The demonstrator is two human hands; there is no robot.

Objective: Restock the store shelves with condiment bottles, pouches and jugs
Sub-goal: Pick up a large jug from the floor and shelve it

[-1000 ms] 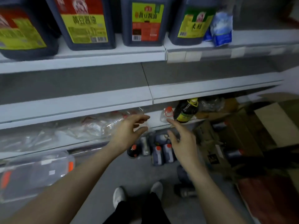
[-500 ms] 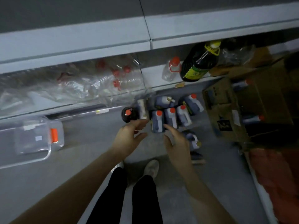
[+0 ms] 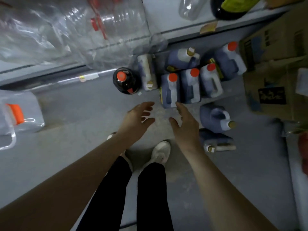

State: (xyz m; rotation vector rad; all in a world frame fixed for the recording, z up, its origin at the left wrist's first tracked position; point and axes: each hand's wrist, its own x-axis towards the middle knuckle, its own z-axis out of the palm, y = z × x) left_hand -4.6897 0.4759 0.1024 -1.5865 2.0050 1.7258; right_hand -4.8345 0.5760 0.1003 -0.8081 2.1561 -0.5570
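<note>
Floor of grey concrete fills most of the view, with a white metal bottom shelf along its far edge and a brown cardboard carton at the right. On the floor just in front of the shelf stands the stock to be shelved: a tight cluster of dark-blue plastic jugs with orange caps. A round dark bottle with an orange cap sits just beside the cluster on the left, and two blue jugs with gold caps lie tipped over nearer the person's feet. The step in hand looks like fetching the next item, since neither hand carries anything. The left hand hovers above bare floor, fingers spread and loose. The right hand is likewise spread, its forefinger at the near edge of the nearest jug — whether it touches, I cannot tell. The next move probably calls for hooking fingers through that jug's moulded handle and lifting straight up — its neighbours press against it — with the left hand ready under the base.
</note>
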